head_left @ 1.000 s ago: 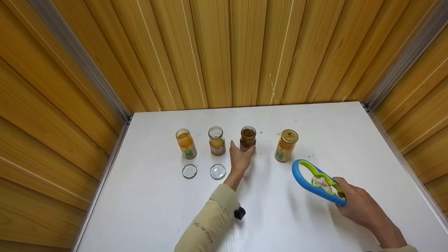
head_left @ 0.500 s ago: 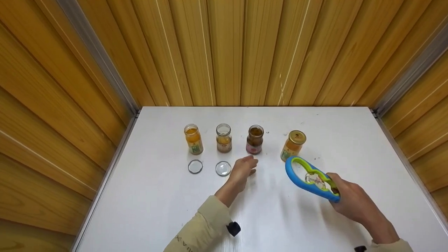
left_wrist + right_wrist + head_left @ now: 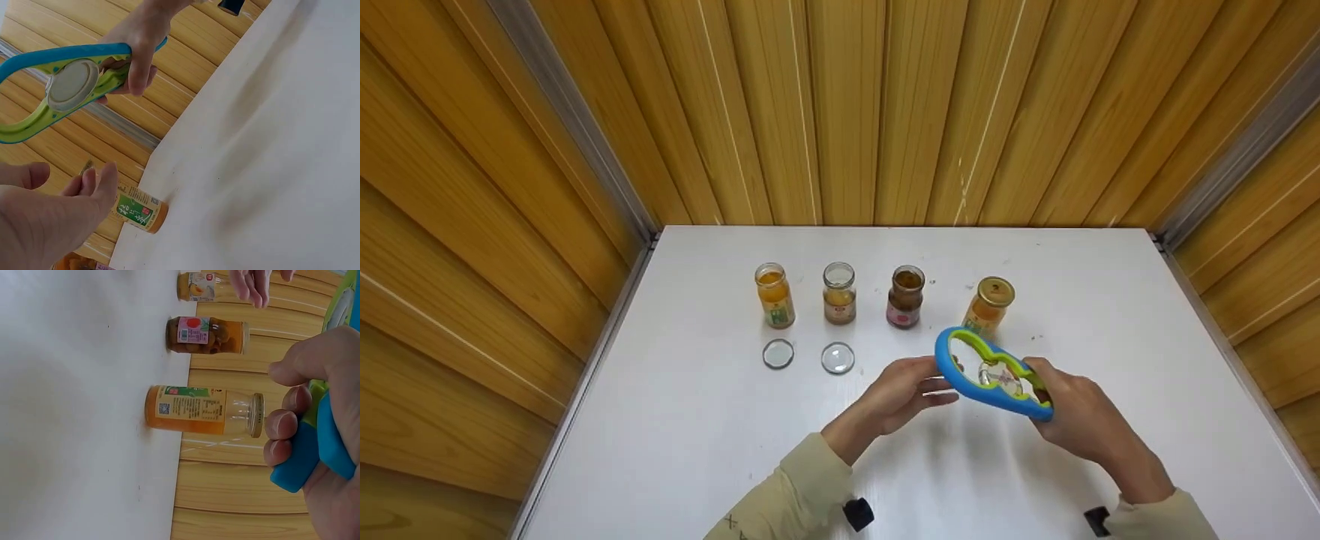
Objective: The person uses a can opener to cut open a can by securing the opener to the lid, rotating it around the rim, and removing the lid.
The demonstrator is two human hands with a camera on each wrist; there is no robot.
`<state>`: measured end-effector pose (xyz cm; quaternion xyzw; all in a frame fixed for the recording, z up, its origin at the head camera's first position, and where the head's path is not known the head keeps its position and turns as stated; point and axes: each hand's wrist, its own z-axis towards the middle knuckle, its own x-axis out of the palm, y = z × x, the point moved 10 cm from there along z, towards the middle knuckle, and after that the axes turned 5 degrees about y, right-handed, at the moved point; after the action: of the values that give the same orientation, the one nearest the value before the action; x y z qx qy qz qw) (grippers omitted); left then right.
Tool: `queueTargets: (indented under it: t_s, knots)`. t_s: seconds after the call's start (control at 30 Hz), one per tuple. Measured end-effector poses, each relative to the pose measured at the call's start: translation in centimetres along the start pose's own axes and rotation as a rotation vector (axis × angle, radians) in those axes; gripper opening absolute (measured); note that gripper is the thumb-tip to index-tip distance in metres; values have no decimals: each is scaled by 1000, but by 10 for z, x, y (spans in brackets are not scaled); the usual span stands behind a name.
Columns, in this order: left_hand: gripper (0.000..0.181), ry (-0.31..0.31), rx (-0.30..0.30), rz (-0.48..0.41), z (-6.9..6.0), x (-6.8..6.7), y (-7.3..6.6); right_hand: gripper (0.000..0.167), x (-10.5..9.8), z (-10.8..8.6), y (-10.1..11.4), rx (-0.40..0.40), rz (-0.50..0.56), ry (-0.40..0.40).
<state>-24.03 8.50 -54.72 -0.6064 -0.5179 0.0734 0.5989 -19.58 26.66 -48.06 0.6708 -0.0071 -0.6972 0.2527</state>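
Note:
My right hand (image 3: 1080,416) grips the handle end of a blue and green jar opener (image 3: 1001,399), held above the table. A round lid (image 3: 70,84) sits inside the opener's frame. My left hand (image 3: 900,394) is beside the opener's far end, fingers extended; the left wrist view shows it apart from the opener and holding nothing. Behind the opener stands a jar of orange contents (image 3: 191,410) with a gold lid on. To its left, an uncovered jar with dark contents (image 3: 904,307) stands upright.
Two more uncovered jars, one pale (image 3: 840,304) and one orange (image 3: 777,304), stand in the row at left. In front of them lie two lids, one left (image 3: 778,353) and one right (image 3: 838,358). Wood-look panels (image 3: 840,112) border the white table (image 3: 660,420).
My left hand has let go of the dark jar and come back toward the opener. My right hand has brought the opener leftward, the lid still in it.

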Motion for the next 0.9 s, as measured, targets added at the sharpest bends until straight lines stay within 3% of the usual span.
queueTargets:
  t_s: [0.23, 0.43, 0.73, 0.9]
  knots:
    - [49, 163, -46, -171, -9, 19, 8, 72, 12, 7, 18, -28, 34, 32]
    - [56, 282, -29, -224, -19, 27, 8, 70, 21, 10, 28, -49, 45, 55]
    - [54, 264, -100, -274, -27, 20, 21, 71, 34, 9, 37, -80, 17, 85]
    - [57, 269, -95, -312, -30, 17, 28, 71, 43, 8, 44, -121, 35, 96]
